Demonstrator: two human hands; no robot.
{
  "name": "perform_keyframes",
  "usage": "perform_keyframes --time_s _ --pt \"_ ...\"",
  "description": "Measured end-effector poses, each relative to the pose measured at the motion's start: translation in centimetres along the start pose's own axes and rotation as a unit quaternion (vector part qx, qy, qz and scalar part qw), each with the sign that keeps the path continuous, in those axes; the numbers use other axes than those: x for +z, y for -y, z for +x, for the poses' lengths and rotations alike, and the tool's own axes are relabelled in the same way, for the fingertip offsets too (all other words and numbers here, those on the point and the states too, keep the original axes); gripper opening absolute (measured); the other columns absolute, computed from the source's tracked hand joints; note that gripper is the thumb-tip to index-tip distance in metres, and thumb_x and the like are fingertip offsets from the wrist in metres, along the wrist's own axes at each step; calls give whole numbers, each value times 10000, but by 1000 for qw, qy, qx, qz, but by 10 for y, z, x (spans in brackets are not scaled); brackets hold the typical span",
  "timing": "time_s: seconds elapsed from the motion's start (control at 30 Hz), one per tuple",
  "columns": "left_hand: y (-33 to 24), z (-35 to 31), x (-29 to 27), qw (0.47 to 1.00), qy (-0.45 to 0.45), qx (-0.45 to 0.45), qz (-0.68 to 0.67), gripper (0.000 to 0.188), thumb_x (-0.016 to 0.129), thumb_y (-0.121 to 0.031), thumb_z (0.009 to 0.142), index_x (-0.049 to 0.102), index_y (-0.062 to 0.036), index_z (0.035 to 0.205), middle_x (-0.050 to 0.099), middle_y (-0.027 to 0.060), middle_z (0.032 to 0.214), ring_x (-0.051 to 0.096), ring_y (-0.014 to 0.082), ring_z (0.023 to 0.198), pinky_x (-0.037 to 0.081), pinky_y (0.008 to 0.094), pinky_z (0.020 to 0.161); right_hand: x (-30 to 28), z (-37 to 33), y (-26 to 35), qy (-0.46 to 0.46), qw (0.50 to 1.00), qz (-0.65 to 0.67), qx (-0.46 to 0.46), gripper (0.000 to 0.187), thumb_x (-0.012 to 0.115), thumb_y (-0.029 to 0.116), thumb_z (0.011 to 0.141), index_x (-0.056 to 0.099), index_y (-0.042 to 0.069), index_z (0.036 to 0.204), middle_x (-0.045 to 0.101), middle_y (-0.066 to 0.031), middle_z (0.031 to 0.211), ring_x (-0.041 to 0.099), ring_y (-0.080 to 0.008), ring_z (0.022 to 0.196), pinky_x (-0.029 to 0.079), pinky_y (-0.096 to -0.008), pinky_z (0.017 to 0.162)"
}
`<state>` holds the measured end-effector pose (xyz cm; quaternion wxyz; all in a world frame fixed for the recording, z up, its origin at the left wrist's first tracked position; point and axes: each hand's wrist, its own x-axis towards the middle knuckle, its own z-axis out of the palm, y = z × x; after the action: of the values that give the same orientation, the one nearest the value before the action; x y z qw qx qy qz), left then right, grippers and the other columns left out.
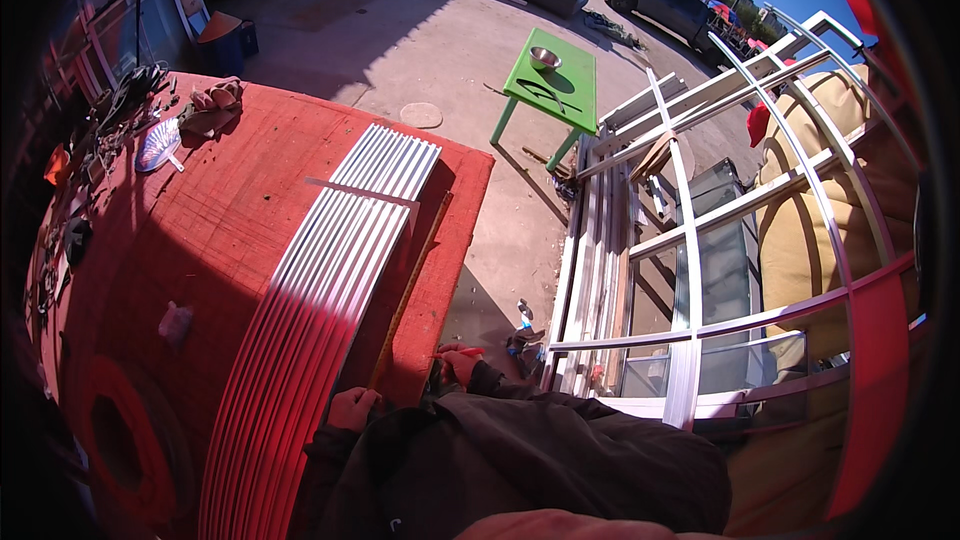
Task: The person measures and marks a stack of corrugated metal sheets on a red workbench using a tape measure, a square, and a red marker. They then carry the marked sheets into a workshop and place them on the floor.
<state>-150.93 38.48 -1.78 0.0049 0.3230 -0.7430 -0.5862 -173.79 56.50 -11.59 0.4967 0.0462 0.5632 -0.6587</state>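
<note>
Strips are aligned on the bench; further progress is unclear. A red object is gripped in the closed right hand; the left hand is curled, its hold hidden.

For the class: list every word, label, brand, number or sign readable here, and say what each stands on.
No text can be read in this picture.
Hand fan: its pattern is too small and blurred to read.
Thin yellow strip on the red table: any markings are too small to read.
Dark garment: one small white mark, too small to make out.
</note>
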Motion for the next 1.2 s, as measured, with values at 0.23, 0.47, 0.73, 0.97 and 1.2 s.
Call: perform_keyframes --time_s 0.23,0.47,0.73,0.97,1.2 --pt "-6 -1 -2 1000 1 3 -1 268 590 -222 899 710 18 887 711 125 812 679 189 782 520 319 738 3 -8 12 42 999 -23 -7 156 540 201 939 562 50 969 551 -48 629 575 -174 522 507 -321 443" --pt "-1 2 2 1000 -3 20 6 288 587 -255 912 717 -1 876 705 95 793 662 152 753 513 299 710 -11 14 11 -13 994 -45 -98 185 575 177 921 604 15 1005 620 -52 725 610 -150 619 518 -288 609" --pt "-6 -1 1 999 13 -10 34 300 576 -256 897 711 12 873 701 114 776 672 173 754 517 313 721 76 -79 241 21 828 -117 -547 498 478 250 949 447 -18 1368 644 -152 1194 573 -217 1143 373 -371 1028" --pt "40 22 43 990 114 -66 45 370 575 -352 896 720 -12 917 695 154 787 684 199 773 514 350 723 144 -216 358 198 799 -238 -514 217 456 -40 935 605 -26 1092 671 -29 855 644 -100 776 499 -233 681" --pt "163 49 91 989 92 -83 76 416 569 -428 890 728 -43 896 687 166 776 687 238 764 512 399 694 183 -269 358 231 596 -292 -711 180 545 -63 876 628 -11 1027 673 -52 868 619 -78 769 467 -222 648"
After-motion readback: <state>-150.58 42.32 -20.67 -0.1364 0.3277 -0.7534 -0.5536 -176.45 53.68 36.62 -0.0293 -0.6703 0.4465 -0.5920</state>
